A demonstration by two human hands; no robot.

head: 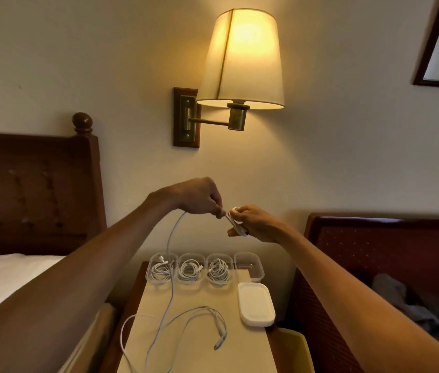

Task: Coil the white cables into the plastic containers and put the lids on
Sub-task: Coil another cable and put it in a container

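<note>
Fingers [219, 210] of the left hand [199, 196] pinch a thin white charging cable [171, 289] and feed it toward the right hand [253, 223], whose fingers are closed around a small coil of white cable loops [236, 220] held in the air above a narrow pale-topped bedside table [199, 354]. Both hands are grasping; neither is slack. The winding of the fourth cable looks to be the step in hand, and it appears only just begun: a few turns sit in the right hand, while most of the cable drops from the left hand's pinch, runs down past the boxes and lies in loose bends on the tabletop, its plug end [218, 343] resting near the front.

Along the table's far edge stand four clear plastic containers in a row. Three clear plastic containers with coiled cables [190, 269] are already filled, and the empty clear plastic container [249, 265] at the right end waits for this one. None wears a lid. What looks like a stack of white rounded-rectangle plastic lids [256, 304] lies just in front of the empty box.

Next, the left hand would likely need to draw up more slack and lay further turns onto the coil, kept tight enough to fit the box, before any lids go on.
</note>
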